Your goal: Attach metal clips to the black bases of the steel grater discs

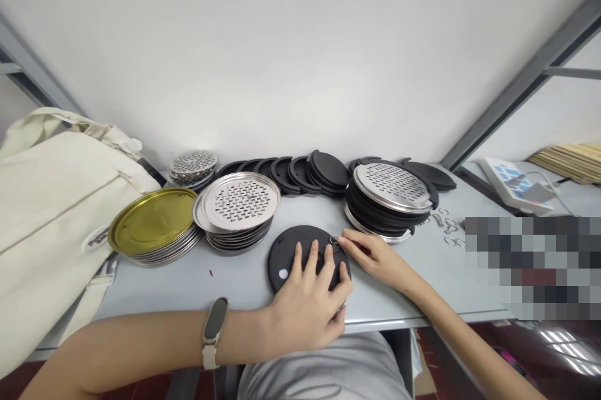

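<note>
Fingers of my left hand rest spread on one round matte-black disc near the front of the grey tabletop; my right hand pinches one small silver metal ring at the disc's rim. The disc looks light and stiff, perhaps slippery — best gripped by its edge. I count three stacks topped with perforated silver plates — one gold-topped stack.

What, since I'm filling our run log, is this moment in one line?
left hand: spread on black disc | right hand: touching small metal ring by disc's edge | nearby: gold lid stack, slotted metal plates
</note>
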Available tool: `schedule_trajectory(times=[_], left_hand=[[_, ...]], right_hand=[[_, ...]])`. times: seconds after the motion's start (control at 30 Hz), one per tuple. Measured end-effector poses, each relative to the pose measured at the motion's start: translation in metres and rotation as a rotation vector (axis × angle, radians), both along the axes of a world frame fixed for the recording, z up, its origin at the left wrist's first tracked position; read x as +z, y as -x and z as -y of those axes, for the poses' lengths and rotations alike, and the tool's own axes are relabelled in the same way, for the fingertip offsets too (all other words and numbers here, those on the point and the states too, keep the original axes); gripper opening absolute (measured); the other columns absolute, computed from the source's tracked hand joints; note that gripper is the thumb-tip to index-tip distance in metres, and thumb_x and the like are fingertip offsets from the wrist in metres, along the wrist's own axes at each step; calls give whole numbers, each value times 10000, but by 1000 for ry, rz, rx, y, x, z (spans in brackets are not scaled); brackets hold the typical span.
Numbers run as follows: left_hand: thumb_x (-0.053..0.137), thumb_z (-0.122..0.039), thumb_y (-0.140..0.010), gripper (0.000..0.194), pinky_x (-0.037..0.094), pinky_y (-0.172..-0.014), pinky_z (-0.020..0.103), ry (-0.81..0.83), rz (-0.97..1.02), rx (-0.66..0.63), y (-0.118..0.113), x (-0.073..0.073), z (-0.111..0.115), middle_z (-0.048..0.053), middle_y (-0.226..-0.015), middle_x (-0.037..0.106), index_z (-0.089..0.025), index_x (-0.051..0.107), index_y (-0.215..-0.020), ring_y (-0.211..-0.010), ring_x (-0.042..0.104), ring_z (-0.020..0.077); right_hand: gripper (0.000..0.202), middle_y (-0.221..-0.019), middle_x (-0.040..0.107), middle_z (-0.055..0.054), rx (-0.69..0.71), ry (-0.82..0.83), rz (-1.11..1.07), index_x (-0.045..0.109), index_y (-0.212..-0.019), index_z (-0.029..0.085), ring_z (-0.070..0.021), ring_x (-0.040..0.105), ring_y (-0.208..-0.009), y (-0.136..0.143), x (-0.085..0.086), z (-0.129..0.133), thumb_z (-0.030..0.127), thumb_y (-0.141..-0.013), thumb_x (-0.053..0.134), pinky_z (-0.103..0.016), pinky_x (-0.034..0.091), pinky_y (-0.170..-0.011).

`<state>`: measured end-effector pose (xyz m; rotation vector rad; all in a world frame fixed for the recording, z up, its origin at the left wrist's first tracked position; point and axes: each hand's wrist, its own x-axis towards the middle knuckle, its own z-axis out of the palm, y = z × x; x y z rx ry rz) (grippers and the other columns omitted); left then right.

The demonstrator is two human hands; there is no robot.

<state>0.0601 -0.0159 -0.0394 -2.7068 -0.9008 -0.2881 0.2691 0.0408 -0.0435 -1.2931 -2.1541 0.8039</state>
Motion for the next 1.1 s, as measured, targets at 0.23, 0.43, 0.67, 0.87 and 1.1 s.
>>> schedule_trajectory(times=[0.23,0.43,0.67,0.87,1.1], left_hand=[[351,-407,-960,514,345,-995,633,-10,3,-3,1,-1,0,277,-1429,419,-101,412,-1368,-1295,413,480],[351,-416,-960,512,348,-993,630,-14,1,-1,0,-1,-1,272,-1422,429,-105,420,-1361,-1288,423,476],[361,-416,-957,513,353,-996,627,-7,5,5,-1,-1,-2,266,-1428,425,-109,420,-1364,-1296,416,471],[363,-402,-956,494,356,-990,637,5,12,0,0,0,-1,268,-1427,423,-108,434,-1347,-1291,420,471],[372,-405,-951,484,359,-991,635,39,12,6,0,2,0,255,-1435,416,-124,433,-1341,-1290,420,466]], right_hand=[[373,-618,384,53,39,106,-59,415,-690,203,-114,368,-577,-7,3,-1,412,-997,384,-239,308,-548],[339,-641,378,56,22,73,-91,421,-730,206,-113,355,-583,-7,3,0,398,-1006,380,-240,309,-560],[361,-606,363,62,10,28,-9,365,-693,215,-118,366,-566,-1,3,2,391,-1008,366,-257,302,-575],[360,-594,409,50,-29,-6,38,377,-682,218,-133,422,-564,4,3,5,364,-1009,347,-266,319,-581],[350,-597,444,39,-52,-30,71,391,-680,219,-140,450,-562,9,4,7,334,-1006,340,-269,336,-578]])
